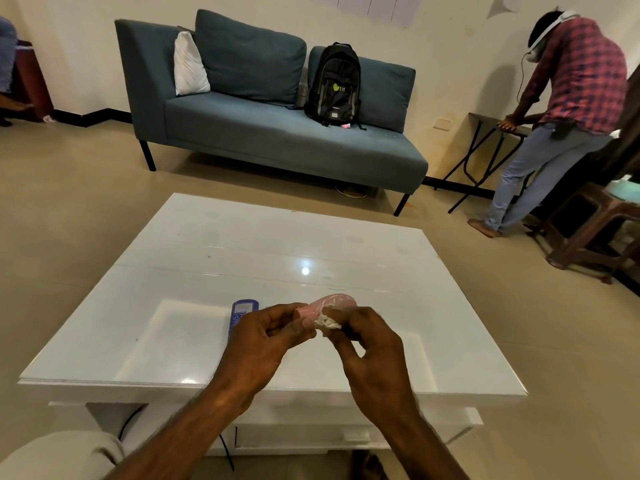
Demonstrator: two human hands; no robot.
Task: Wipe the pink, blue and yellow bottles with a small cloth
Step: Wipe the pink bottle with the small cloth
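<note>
Pink bottle (330,304) is pinched at its near end by the left hand (266,337) above the table (207,258), while the right hand (367,344) presses a white cloth (328,322) against it.

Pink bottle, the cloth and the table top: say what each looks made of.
Pink bottle: likely plastic, smooth, with pale glints on its side.
Cloth: soft white wad, fuzzy edge; fabric or cotton, unclear which.
Table top: white, glossy, mirrors a lamp; possibly glass over painted board.

A black backpack (334,85) stands on the blue sofa (270,133).
</note>
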